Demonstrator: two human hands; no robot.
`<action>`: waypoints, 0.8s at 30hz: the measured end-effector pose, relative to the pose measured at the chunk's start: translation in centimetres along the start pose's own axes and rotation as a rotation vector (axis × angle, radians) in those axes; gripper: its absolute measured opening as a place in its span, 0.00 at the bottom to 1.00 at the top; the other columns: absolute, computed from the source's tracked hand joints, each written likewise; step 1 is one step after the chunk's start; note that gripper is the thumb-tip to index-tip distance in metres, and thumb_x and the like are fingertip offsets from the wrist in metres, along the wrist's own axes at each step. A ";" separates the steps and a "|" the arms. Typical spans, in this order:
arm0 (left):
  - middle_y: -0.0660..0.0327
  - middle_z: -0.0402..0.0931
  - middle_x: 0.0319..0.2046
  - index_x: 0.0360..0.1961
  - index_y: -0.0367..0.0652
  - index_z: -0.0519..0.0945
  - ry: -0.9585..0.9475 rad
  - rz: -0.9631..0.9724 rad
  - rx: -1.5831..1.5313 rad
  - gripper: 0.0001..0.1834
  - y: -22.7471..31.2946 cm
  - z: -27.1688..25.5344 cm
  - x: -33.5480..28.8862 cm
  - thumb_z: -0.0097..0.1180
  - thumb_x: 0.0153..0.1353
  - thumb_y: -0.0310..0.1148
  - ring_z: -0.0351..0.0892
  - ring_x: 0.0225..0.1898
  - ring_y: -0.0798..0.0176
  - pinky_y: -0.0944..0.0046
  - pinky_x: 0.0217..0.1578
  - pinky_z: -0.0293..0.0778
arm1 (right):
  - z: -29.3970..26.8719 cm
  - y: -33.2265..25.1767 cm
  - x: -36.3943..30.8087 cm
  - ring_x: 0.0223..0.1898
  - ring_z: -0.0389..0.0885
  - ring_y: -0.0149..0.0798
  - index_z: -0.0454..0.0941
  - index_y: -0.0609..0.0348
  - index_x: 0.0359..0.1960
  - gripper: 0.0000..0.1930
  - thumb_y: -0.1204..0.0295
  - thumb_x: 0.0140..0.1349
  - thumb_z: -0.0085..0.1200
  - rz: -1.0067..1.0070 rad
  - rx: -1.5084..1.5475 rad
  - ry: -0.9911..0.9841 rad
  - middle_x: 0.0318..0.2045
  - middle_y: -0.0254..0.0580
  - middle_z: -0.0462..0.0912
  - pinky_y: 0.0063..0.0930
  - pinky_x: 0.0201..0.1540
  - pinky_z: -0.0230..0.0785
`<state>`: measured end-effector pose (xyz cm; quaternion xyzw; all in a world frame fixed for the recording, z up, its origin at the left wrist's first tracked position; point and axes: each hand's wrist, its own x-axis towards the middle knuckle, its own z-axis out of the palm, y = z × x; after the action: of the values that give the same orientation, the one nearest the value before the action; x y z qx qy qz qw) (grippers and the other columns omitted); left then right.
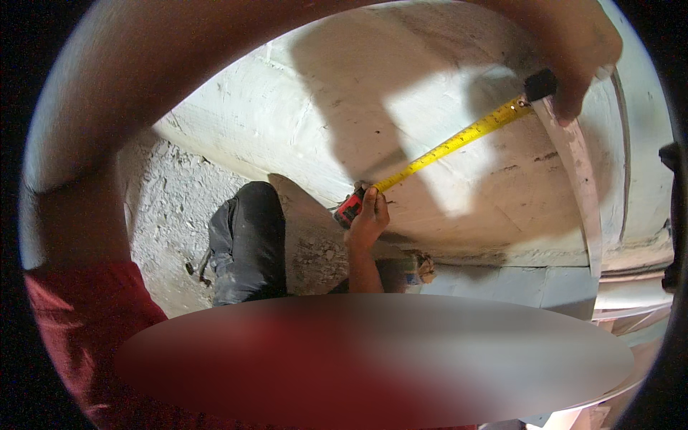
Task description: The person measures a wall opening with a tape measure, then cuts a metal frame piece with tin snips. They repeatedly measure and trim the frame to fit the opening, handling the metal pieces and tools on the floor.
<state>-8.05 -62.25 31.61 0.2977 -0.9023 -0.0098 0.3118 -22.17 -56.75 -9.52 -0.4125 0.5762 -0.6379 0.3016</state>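
Your right grip (369, 218) was clamped on the red-and-black tape case (349, 208), presumably to steady it while the yellow blade (459, 140) stretched straight over the whitish surface (254, 107). Your left grip (586, 61) was at the blade's far end, beside the pinkish strip (577, 165), apparently as an anchor; whether it was closed could not be told

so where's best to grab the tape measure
Likely by the red case, from the picture's lower side: it is a compact block, and the thin yellow blade runs out toward the upper right, so that end is best left free.
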 end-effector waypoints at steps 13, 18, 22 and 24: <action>0.57 0.81 0.23 0.31 0.38 0.83 -0.159 -0.026 -0.030 0.15 1.3 0.6 1.8 0.70 0.49 0.38 0.78 0.26 0.62 0.63 0.31 0.73 | 2.5 -0.5 0.1 0.23 0.69 0.23 0.81 0.65 0.36 0.10 0.70 0.66 0.54 0.093 0.035 0.146 0.22 0.31 0.76 0.21 0.27 0.65; 0.61 0.80 0.21 0.31 0.40 0.83 -0.053 0.071 -0.068 0.15 0.5 1.6 1.3 0.73 0.47 0.37 0.77 0.24 0.71 0.70 0.27 0.71 | 2.7 -0.5 0.0 0.21 0.67 0.22 0.80 0.66 0.35 0.09 0.71 0.65 0.55 0.057 0.100 0.151 0.20 0.29 0.74 0.20 0.24 0.63; 0.60 0.80 0.21 0.31 0.38 0.82 -0.152 0.060 -0.268 0.15 0.4 1.3 2.1 0.73 0.48 0.37 0.77 0.24 0.70 0.69 0.27 0.72 | 2.8 -1.1 0.0 0.21 0.63 0.20 0.82 0.65 0.38 0.13 0.66 0.67 0.55 0.101 0.194 0.134 0.21 0.27 0.73 0.19 0.24 0.58; 0.60 0.80 0.22 0.31 0.37 0.82 -0.148 0.060 -0.263 0.15 0.7 1.1 1.9 0.73 0.48 0.36 0.77 0.24 0.70 0.68 0.28 0.72 | 2.7 -1.4 0.1 0.21 0.64 0.20 0.82 0.65 0.38 0.13 0.65 0.66 0.55 0.133 0.117 0.145 0.21 0.27 0.73 0.19 0.24 0.58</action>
<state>-10.21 -62.88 31.96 0.2258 -0.9221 -0.1407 0.2811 -19.74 -57.89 -8.14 -0.3080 0.5844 -0.6770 0.3244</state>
